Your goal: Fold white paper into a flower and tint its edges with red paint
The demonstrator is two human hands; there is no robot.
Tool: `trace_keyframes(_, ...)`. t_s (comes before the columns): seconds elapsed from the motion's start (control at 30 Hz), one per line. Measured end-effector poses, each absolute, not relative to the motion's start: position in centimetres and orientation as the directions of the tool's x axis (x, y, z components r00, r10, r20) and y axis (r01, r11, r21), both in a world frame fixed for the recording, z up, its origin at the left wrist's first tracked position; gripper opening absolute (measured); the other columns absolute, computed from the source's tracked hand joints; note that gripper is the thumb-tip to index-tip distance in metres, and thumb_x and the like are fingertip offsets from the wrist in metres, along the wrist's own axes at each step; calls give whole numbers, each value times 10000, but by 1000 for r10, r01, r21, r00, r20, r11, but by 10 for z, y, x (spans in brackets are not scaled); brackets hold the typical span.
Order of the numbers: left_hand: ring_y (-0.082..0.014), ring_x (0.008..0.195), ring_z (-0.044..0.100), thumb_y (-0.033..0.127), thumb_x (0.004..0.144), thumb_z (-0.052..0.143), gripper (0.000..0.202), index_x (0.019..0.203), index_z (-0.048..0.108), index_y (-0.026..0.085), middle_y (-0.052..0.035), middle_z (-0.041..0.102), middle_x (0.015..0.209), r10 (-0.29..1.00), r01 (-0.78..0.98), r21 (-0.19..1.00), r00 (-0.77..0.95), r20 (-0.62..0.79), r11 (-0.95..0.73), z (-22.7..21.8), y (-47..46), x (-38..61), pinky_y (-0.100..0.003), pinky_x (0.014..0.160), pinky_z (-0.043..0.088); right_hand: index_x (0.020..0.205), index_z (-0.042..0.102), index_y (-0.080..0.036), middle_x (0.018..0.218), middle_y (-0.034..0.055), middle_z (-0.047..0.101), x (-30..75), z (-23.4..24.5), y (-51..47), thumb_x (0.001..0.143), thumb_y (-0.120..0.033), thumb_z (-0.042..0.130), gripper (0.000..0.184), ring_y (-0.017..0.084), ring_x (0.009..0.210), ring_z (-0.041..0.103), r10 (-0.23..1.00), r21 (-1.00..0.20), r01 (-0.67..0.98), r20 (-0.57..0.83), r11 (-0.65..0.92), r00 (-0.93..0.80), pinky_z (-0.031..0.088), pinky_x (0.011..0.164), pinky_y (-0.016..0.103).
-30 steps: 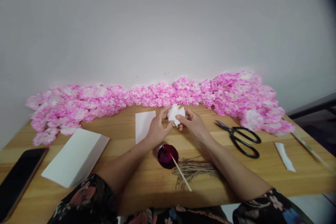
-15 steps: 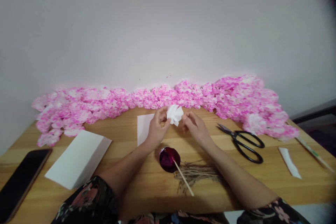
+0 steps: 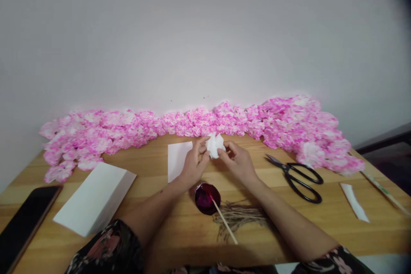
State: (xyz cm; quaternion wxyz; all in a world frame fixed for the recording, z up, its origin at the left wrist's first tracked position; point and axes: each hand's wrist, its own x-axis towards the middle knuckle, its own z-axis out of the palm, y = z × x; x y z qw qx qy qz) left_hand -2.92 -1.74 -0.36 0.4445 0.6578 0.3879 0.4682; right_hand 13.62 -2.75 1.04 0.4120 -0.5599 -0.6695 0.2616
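Between my two hands is a white tissue-paper flower (image 3: 215,145), held a little above the table. My left hand (image 3: 195,158) pinches its left side with thumb and fingers. On the other side my right hand (image 3: 237,158) grips the flower's right edge, thumb on the front. Below them stands a small bowl of dark magenta liquid (image 3: 207,199), a thin wooden stick (image 3: 226,224) leaning in it. A bundle of thin brown twisted ties or twigs (image 3: 240,216) lies beside the bowl, partly behind my right forearm. White paper (image 3: 177,160) lies flat by my left hand.
Pink-and-white paper flowers (image 3: 135,130) line the wall along the table's back. Black-handled scissors (image 3: 297,177) lie at right, near a white strip (image 3: 354,202) and a long thin stick (image 3: 385,192). At left are a white paper stack (image 3: 94,197) and a phone (image 3: 27,227).
My right hand has closed in on the white flower and now grips its right edge; before, its fingers were just beside it. The flower is slightly lower in view and its shape has shifted.
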Motion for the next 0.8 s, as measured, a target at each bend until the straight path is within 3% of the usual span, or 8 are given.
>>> trace_keyframes(0.1,-207,1042,661,284,913,501,440,1330,404,185,-105,676,1141,929,75,951,249,274,-300,-3,-17,-31,-332,875,527,866,631,-210,761,20,661,135,8,-29,869,-357,528,179,162,644,576,955,-745,611,290,267,-64,425,612,275)
trace_keyframes(0.2,-205,972,681,249,841,600,518,1321,415,196,-87,695,1084,956,126,964,209,207,-236,-4,-15,-29,-329,846,537,900,654,-211,772,37,675,135,8,-30,866,-363,541,192,179,678,589,942,-703,642,323,306,-96,429,647,289)
trace_keyframes(0.33,-181,925,693,144,809,566,468,1262,462,198,-63,718,1036,974,104,980,169,153,-172,-4,-11,-27,-297,814,537,877,677,-213,777,32,700,135,9,-29,840,-394,579,209,182,675,607,966,-819,520,253,242,-51,436,642,288)
trace_keyframes(0.47,-155,818,694,153,820,546,400,1212,472,182,-38,727,914,978,9,991,159,134,-137,-3,-10,-27,-257,725,531,845,680,-192,704,14,676,138,11,-21,810,-415,598,240,158,594,575,990,-932,342,136,119,26,433,588,277)
trace_keyframes(0.63,-131,705,672,195,828,553,274,1089,469,189,-2,697,801,981,-69,988,125,147,-139,-6,-8,-29,-243,666,515,691,615,-218,547,-16,556,145,50,-38,832,-434,585,260,144,532,515,972,-908,391,207,149,110,414,528,270)
trace_keyframes(0.7,-124,679,662,203,832,549,221,1035,463,194,12,683,759,983,-83,987,112,146,-137,-7,-7,-29,-237,656,506,696,620,-245,604,11,591,150,75,-63,889,-417,533,273,161,574,555,970,-883,406,242,234,-34,453,543,292)
trace_keyframes(0.77,-117,652,651,205,835,541,143,961,473,196,27,661,709,985,-72,987,92,148,-142,-7,-6,-30,-232,652,499,817,668,-328,778,22,653,154,94,-94,929,-397,484,226,183,699,616,880,-827,374,271,420,-389,509,594,317)
trace_keyframes(0.8,-115,643,646,207,837,536,94,913,482,195,31,647,687,985,-56,987,83,154,-149,-7,-5,-31,-231,653,497,857,670,-361,854,16,663,157,100,-108,921,-399,517,170,179,767,630,859,-818,364,273,444,-433,522,617,301)
